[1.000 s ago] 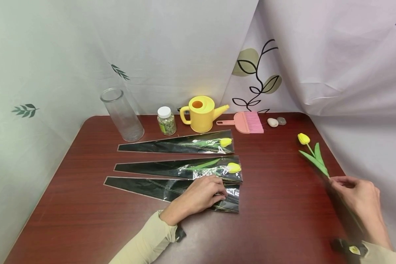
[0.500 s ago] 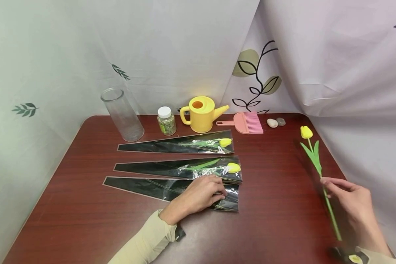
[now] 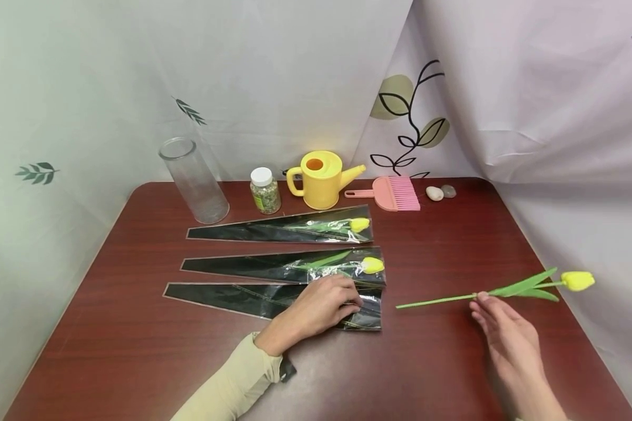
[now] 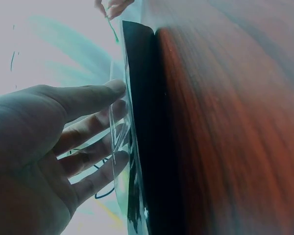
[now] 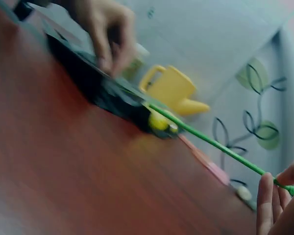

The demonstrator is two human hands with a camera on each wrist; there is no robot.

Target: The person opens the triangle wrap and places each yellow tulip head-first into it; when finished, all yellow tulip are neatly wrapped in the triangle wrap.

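Observation:
My right hand (image 3: pixel 511 333) pinches the green stem of an artificial yellow tulip (image 3: pixel 576 281) just below its leaves. The tulip lies nearly level, bloom to the right, bare stem end pointing left at the nearest flower sleeve (image 3: pixel 210 295). That sleeve is long, tapered and black-backed with a clear front. My left hand (image 3: pixel 323 307) grips it near its wide right end; in the left wrist view the thumb and fingertips are at the raised clear film (image 4: pixel 118 132). In the right wrist view the green stem (image 5: pixel 210 141) runs from the right fingers toward the sleeve.
Behind lie two more sleeves, the middle one (image 3: pixel 232 265) and the far one (image 3: pixel 237 233), each with a yellow tulip inside. Along the back stand a glass vase (image 3: pixel 197 187), a jar (image 3: pixel 265 193), a yellow watering can (image 3: pixel 321 184), a pink brush (image 3: pixel 390 193) and two stones (image 3: pixel 435 193).
My right hand has moved left from the table's right edge, turning the tulip from upright-pointing to sideways, with its stem end now toward the sleeve. The left hand has stayed in place.

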